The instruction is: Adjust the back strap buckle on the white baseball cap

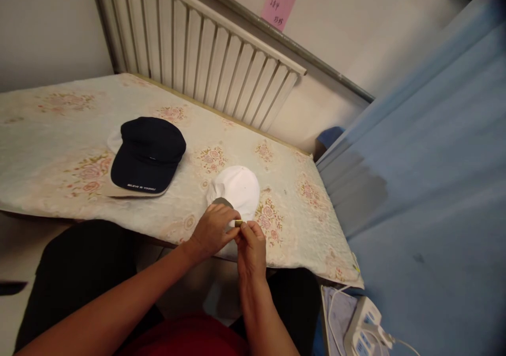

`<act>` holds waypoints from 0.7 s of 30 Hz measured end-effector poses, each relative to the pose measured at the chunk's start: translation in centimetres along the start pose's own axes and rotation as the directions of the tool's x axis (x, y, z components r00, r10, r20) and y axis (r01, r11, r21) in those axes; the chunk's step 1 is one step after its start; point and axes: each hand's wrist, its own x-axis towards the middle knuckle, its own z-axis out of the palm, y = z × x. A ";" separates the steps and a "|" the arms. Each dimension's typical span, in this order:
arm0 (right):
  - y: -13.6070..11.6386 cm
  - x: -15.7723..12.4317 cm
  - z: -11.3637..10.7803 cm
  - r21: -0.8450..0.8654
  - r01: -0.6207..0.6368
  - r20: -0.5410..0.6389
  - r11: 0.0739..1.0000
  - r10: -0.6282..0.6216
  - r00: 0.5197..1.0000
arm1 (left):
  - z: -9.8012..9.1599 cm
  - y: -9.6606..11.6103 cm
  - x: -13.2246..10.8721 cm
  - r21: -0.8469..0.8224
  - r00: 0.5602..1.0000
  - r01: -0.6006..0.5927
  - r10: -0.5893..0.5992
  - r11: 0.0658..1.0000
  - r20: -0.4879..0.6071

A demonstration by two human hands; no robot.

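Observation:
A white cap [240, 190] lies near the front edge of the table, crown away from me, with a dark grey-green patch [222, 202] showing beside my fingers. My left hand [213, 228] is closed on the near side of the cap at its white strap. With thumb and fingertips, my right hand [253, 242] pinches the end of a small gold-coloured buckle [237, 223]. Both hands meet at this buckle, and the fingers cover much of the strap. To the left, a dark navy cap [152, 150] with white lettering on its brim rests on other pale caps.
A floral cloth [190, 171] covers the table. Behind it stands a white radiator [205, 55] under a pink note [279, 5] on the wall. A blue curtain [407, 161] hangs along the right side. A power strip [363, 324] with cables sits at lower right.

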 end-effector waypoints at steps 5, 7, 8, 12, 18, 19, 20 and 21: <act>0.1 0.0 -0.1 -0.005 -0.014 0.010 1.000 0.014 1.000 | 0.1 -0.2 0.0 -0.024 1.000 -0.022 0.022 0.999 -0.004; 0.1 0.0 -0.1 -0.016 -0.014 0.009 1.000 0.014 1.000 | 0.1 -0.3 0.0 -0.033 0.999 -0.041 0.041 0.999 -0.012; 0.0 0.0 -0.2 -0.021 -0.016 0.012 1.000 0.016 1.000 | 0.2 -0.4 0.0 -0.039 0.998 -0.053 0.053 0.998 -0.020; -0.2 0.0 -0.2 -0.004 -0.047 0.052 0.999 0.047 0.998 | 0.2 -0.4 -0.1 -0.060 0.993 -0.094 0.089 0.994 -0.082; -0.3 0.1 -0.1 0.015 -0.083 0.047 0.996 0.082 0.996 | 0.2 -0.2 -0.2 -0.048 0.990 -0.111 0.106 0.993 -0.093; -0.3 0.1 -0.1 0.016 -0.084 0.044 0.996 0.084 0.996 | 0.2 -0.2 -0.3 -0.053 0.991 -0.107 0.103 0.993 -0.085; -0.4 0.0 -0.1 0.021 -0.085 0.045 0.996 0.083 0.996 | 0.1 -0.2 -0.3 -0.064 0.992 -0.103 0.098 0.993 -0.074; -0.4 0.0 0.0 0.030 -0.084 0.049 0.996 0.083 0.995 | 0.1 -0.2 -0.3 -0.078 0.994 -0.097 0.092 0.992 -0.065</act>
